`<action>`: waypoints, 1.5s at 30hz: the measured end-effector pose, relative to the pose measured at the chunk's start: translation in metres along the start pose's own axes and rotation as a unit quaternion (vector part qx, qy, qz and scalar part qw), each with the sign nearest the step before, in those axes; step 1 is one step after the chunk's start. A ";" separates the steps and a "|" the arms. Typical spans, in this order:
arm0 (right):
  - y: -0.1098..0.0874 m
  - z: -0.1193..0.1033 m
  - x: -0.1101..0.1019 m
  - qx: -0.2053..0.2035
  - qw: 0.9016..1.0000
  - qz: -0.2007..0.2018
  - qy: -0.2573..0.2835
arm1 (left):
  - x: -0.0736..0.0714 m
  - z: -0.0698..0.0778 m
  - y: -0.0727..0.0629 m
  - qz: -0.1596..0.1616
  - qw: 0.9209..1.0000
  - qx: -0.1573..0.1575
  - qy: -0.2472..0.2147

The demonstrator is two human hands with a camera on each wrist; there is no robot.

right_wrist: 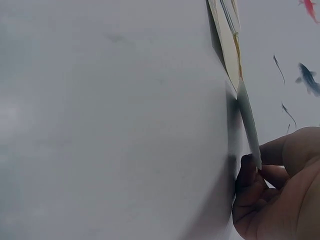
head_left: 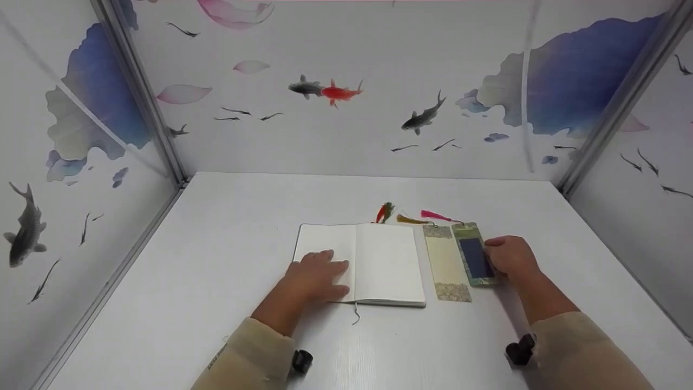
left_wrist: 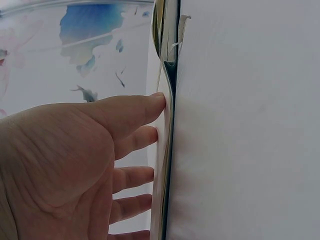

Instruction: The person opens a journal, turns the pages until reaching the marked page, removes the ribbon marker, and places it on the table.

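An open notebook (head_left: 389,265) with blank pages lies on the white table. My left hand (head_left: 314,276) rests on its left page with fingers spread and fairly straight; the left wrist view shows the thumb and fingertips touching the paper (left_wrist: 161,145). To the right, my right hand (head_left: 511,257) pinches the right edge of a green bookmark (head_left: 476,257) with a dark blue panel. In the right wrist view this bookmark (right_wrist: 248,120) tilts up on the pinched side, between thumb and fingers. A cream bookmark (head_left: 448,260) with patterned ends lies between it and the notebook.
Behind the bookmarks lie a pink tassel (head_left: 436,215) and a gold tassel (head_left: 412,220). A red and green tassel (head_left: 384,212) sits past the notebook's far edge. A ribbon (head_left: 356,315) hangs out at its near edge. Printed walls (head_left: 346,141) enclose the table's back and sides.
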State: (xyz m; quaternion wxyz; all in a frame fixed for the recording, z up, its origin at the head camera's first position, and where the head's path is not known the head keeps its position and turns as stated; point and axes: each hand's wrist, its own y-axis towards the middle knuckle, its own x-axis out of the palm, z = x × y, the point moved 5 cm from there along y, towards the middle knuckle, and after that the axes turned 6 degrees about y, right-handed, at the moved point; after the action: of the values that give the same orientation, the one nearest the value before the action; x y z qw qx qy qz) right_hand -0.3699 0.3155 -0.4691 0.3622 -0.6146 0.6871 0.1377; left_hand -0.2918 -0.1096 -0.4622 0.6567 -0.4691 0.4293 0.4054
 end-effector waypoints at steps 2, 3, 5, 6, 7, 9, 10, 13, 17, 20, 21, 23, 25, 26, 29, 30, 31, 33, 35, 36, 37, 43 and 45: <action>-0.002 -0.001 0.000 -0.017 1.000 0.006 -0.012 | -0.001 0.000 0.000 -0.001 1.000 0.001 0.001; -0.003 -0.003 0.001 -0.026 0.999 0.009 -0.015 | -0.001 0.001 -0.001 0.001 1.000 0.001 0.002; -0.006 -0.007 0.002 -0.041 0.999 0.017 -0.019 | -0.002 0.002 -0.002 0.004 1.000 0.001 0.003; -0.007 -0.009 0.003 -0.045 0.999 0.020 -0.017 | -0.003 0.002 -0.003 0.006 1.000 0.001 0.003; -0.008 -0.012 0.004 -0.047 0.999 0.021 -0.015 | -0.004 0.002 -0.003 0.008 1.000 0.000 0.002; -0.011 -0.018 0.008 -0.045 0.999 0.021 -0.009 | -0.005 0.003 -0.004 0.013 1.000 0.000 0.002; -0.012 -0.021 0.010 -0.043 0.999 0.019 -0.010 | -0.005 0.003 -0.004 0.013 1.000 -0.001 0.002; -0.018 -0.030 0.016 -0.046 0.999 0.013 -0.013 | -0.004 0.003 -0.002 0.010 1.000 -0.004 0.003; -0.028 -0.041 0.024 -0.074 0.997 0.007 -0.008 | -0.002 0.002 0.000 0.005 1.000 -0.005 -0.001; -0.035 -0.049 0.030 -0.099 0.995 0.001 0.009 | -0.002 0.001 0.001 0.006 1.000 -0.002 0.000; -0.037 -0.052 0.032 -0.107 0.994 -0.002 0.012 | -0.002 0.000 0.001 0.006 1.000 -0.001 0.001; -0.041 -0.057 0.036 -0.117 0.993 -0.006 0.014 | -0.001 0.000 0.001 0.007 1.000 0.000 0.001; -0.044 -0.062 0.041 -0.121 0.993 -0.010 0.013 | -0.001 0.000 0.001 0.007 1.000 -0.001 0.000; -0.046 -0.065 0.043 -0.125 0.992 -0.010 0.010 | 0.000 0.000 0.001 0.007 1.000 -0.001 0.001; -0.052 -0.073 0.050 -0.135 0.991 -0.010 0.007 | -0.001 0.001 0.000 0.006 1.000 0.000 0.003; -0.054 -0.077 0.052 -0.140 0.990 -0.009 0.005 | -0.001 0.001 0.000 0.006 1.000 0.000 0.004; -0.056 -0.080 0.054 -0.145 0.989 -0.007 0.003 | -0.001 0.001 0.000 0.005 1.000 0.000 0.004; -0.061 -0.087 0.058 -0.149 0.989 -0.007 0.001 | -0.002 0.001 0.000 0.003 1.000 0.001 0.006; -0.065 -0.092 0.063 -0.151 0.989 -0.010 0.002 | -0.002 0.001 0.000 0.002 1.000 0.001 0.008; -0.068 -0.095 0.066 -0.153 0.988 -0.014 0.005 | -0.002 0.001 0.000 0.001 1.000 0.002 0.008; -0.071 -0.097 0.069 -0.153 0.988 -0.019 0.007 | -0.002 0.001 0.000 0.000 1.000 0.002 0.009; -0.086 -0.105 0.088 -0.183 0.982 -0.049 -0.020 | -0.002 0.001 0.000 -0.002 1.000 -0.002 0.012; -0.090 -0.106 0.092 -0.194 0.979 -0.054 -0.042 | -0.002 0.002 0.001 -0.001 1.000 -0.002 0.013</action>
State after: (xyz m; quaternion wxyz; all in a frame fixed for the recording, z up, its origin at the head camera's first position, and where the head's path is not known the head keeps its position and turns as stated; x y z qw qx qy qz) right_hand -0.3181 0.1610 -0.4334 0.2715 -0.7032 0.5969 0.2747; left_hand -0.2929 -0.1078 -0.4597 0.6507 -0.4763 0.4360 0.3995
